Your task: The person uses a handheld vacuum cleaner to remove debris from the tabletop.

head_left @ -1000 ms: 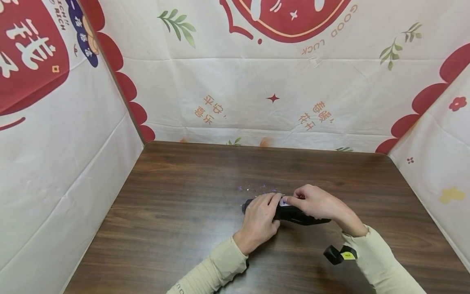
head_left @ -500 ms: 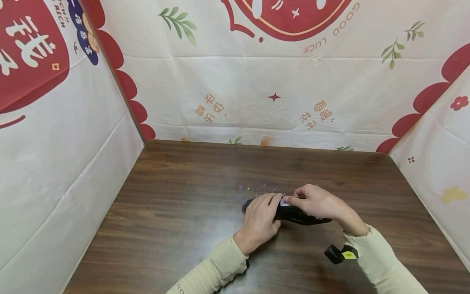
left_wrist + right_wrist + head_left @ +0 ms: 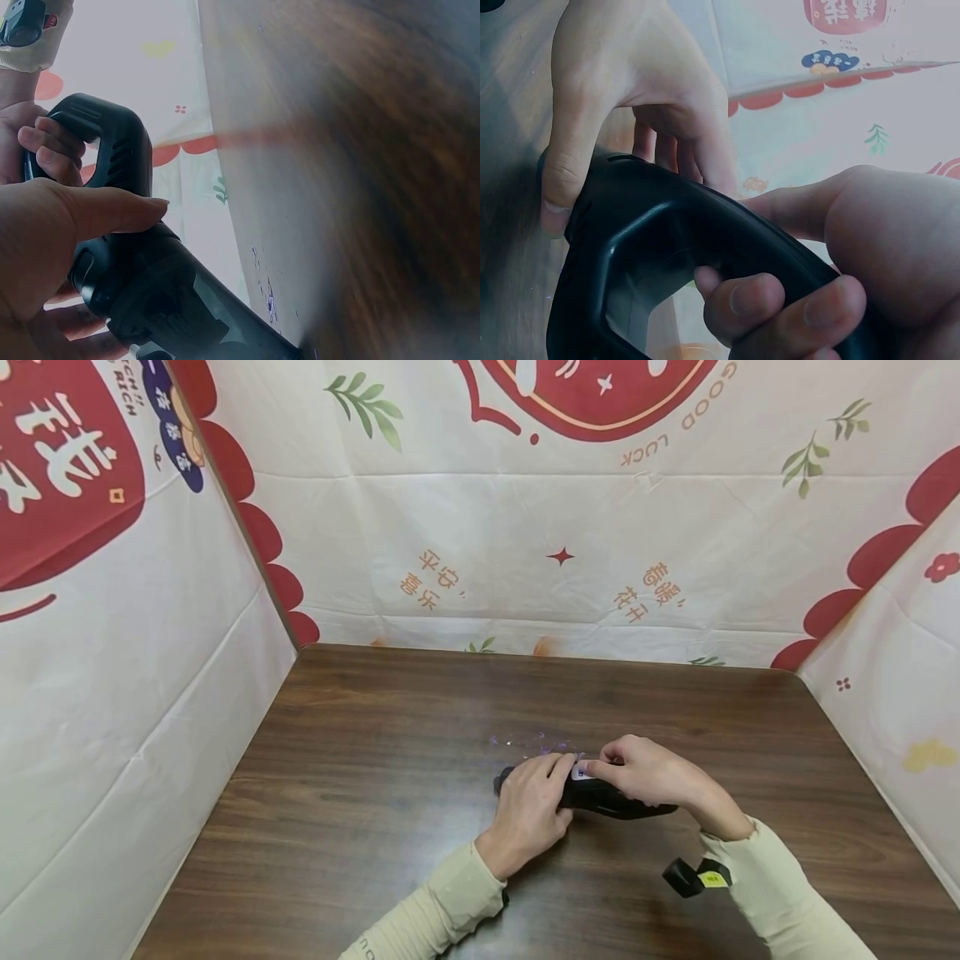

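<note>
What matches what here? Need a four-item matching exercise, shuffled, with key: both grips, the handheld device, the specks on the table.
Column 1
1. left grip
2. right grip
3. handheld device
4. specks

Column 2
A. curled round the looped handle
B. mostly purple, scattered on the tabletop
C. around the main body
D. black

Pairs: 1-C, 2-A, 3-D, 4-B

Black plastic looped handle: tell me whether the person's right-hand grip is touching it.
Touching. The right wrist view shows it plainly: the right-hand grip wraps the black plastic looped handle, fingers curled through the opening.
</note>
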The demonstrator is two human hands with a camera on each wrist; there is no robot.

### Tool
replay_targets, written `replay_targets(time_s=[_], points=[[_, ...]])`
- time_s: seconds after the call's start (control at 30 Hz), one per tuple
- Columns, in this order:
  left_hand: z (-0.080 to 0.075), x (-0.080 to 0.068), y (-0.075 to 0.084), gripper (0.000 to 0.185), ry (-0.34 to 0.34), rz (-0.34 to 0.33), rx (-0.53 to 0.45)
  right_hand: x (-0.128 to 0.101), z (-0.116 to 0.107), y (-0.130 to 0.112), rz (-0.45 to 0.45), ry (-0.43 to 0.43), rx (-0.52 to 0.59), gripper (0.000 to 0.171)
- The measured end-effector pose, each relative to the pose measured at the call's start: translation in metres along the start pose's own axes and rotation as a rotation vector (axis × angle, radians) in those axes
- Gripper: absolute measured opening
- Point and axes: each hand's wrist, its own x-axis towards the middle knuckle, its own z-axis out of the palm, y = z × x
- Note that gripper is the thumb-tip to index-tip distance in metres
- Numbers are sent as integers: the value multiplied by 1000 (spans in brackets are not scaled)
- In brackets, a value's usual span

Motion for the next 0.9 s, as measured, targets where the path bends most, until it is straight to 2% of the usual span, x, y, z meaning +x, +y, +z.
replay_targets(time_s=[0.37,0.9], points=[[1,1,-4,69,12,-13,-10,5,1,-1,14,10,-14,43],[1,5,-7,69,-36,-12,-27,8,1,0,39,32,-1,39]])
